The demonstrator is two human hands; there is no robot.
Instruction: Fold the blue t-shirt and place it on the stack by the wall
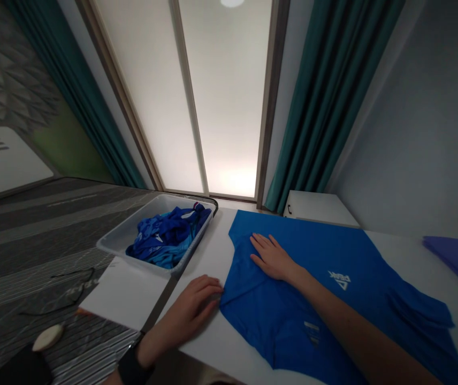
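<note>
On the shirt [329, 251], the right hand [271, 258] lies flat, left hand [195, 302] unclenched at its edge.

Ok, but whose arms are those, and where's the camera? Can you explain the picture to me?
There's no robot here. Those are a person's own bare arms, and the camera sits on their head, looking forward and down. So you see roughly what they see.

On the white table a blue shirt is spread out, with some creases. The right hand lies flat on it. The left hand, with a dark band on its wrist, has its fingertips at the shirt's edge; I can't tell if they pinch it.

To the left is a see-through bin with crumpled blue clothes inside. Over on the right is a purple cloth.
</note>
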